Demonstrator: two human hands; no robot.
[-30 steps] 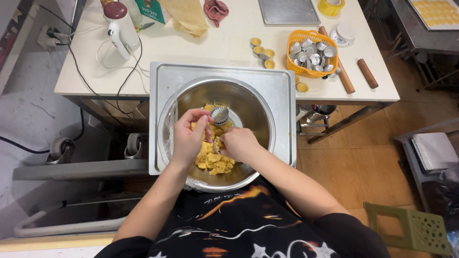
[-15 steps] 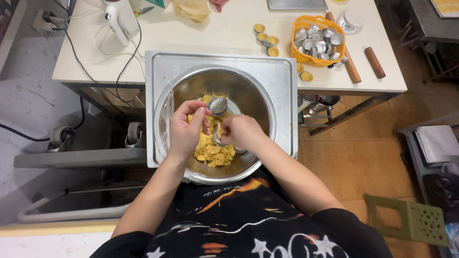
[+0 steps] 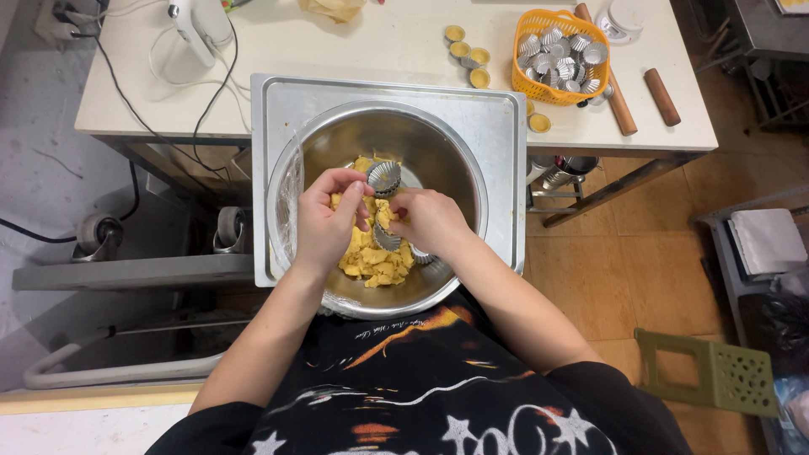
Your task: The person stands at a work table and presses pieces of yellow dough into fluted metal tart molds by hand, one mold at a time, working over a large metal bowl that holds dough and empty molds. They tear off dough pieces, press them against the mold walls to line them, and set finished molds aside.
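Over the big steel mixing bowl [image 3: 438, 152], both hands have lifted slightly from the yellow dough [image 3: 375, 257]. The left hand [image 3: 324, 223] now pinches a fluted tart mould [image 3: 385, 177] in its fingers; the right hand [image 3: 434, 221] curls round a dough lump beside it, ready for pressing.

The steel bowl [image 3: 438, 143] wall rings both hands; room opens only upward, dough pieces [image 3: 375, 257] beneath.

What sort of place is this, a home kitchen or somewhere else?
Probably a small bakery workroom: a steel bowl of yellow dough, an orange basket full of fluted tart tins, and rolling pins on the worktable.
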